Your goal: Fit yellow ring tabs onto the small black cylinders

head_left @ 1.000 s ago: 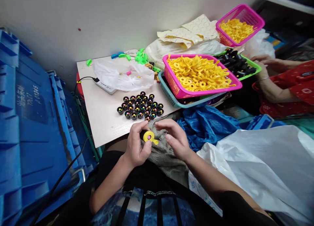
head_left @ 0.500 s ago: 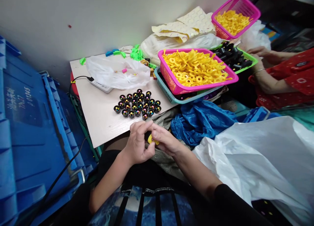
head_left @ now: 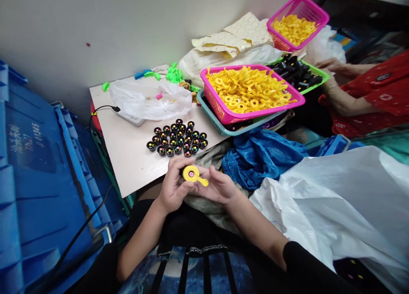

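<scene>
My left hand (head_left: 172, 185) and my right hand (head_left: 219, 187) meet over my lap, both closed on one small yellow plastic part (head_left: 193, 175), a round disc with a pink centre and a short handle pointing right. A grey cloth (head_left: 211, 202) lies under the hands. Just beyond them, on the white board (head_left: 128, 149), stands a cluster of several small black caps (head_left: 177, 138) with coloured centres. A pink basket (head_left: 249, 91) heaped with loose yellow parts sits to the upper right on a teal basket.
Blue crates (head_left: 38, 166) fill the left. A black cable (head_left: 79, 230) runs by. A clear bag (head_left: 150, 99) and a white device lie on the board. Blue (head_left: 262, 157) and white plastic bags (head_left: 345, 204) are at right. Another person in red (head_left: 367, 98) handles a green tray of black parts (head_left: 298, 73). A second pink basket (head_left: 297, 23) sits behind.
The hands pressed together over the yellow part, hiding it, then opened a little so its disc faces up again. The camera view drifted slightly.
</scene>
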Demonstrator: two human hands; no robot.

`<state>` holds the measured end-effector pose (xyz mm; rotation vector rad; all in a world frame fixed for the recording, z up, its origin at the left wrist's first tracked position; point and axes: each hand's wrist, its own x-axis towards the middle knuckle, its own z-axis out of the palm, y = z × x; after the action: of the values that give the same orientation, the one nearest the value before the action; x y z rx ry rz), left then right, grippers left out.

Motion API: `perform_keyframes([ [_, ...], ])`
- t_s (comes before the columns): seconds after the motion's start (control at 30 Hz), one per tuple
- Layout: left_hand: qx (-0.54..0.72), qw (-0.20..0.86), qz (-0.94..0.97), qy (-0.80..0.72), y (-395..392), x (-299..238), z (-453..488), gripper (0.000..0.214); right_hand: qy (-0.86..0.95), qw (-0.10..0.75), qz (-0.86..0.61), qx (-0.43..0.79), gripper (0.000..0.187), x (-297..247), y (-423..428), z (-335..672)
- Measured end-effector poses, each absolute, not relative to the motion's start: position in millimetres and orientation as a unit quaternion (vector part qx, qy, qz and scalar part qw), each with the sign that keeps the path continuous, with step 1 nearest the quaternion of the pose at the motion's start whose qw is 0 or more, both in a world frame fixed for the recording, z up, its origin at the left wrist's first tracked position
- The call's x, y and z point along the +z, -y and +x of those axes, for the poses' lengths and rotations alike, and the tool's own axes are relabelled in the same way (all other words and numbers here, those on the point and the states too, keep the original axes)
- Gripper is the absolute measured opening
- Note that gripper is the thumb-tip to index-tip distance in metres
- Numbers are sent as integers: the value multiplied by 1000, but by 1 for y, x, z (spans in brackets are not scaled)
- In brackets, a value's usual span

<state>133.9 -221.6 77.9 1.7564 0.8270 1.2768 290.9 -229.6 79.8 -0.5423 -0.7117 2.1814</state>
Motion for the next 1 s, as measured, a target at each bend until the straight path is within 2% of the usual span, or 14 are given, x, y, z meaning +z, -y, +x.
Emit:
perform_keyframes([
  [0.17, 519, 378, 718, -268, 211, 83, 133, 39, 305, 432, -230, 817, 68, 75, 234, 286],
  [0.37, 505, 429, 684, -305, 216, 81, 142, 37, 313, 504, -319, 739, 57, 75, 232, 273],
  [0.5, 493, 447, 665, -338, 216, 74, 143, 39, 341, 505, -322, 725, 51, 66, 232, 278],
  [0.63, 455, 414, 717, -327, 213, 75, 143, 36, 345, 503, -302, 732, 53, 63, 237, 285],
  [0.83, 464, 380, 734, -319, 220, 82, 157, 37, 463, 524, -366, 614, 44, 72, 240, 293],
  [0.93, 484, 356, 742, -298, 218, 78, 150, 54, 488, 530, -427, 547, 50, 67, 233, 318],
  [1.0, 512, 331, 722, -327, 207, 72, 129, 62, 497, 539, -521, 438, 57, 59, 227, 346],
])
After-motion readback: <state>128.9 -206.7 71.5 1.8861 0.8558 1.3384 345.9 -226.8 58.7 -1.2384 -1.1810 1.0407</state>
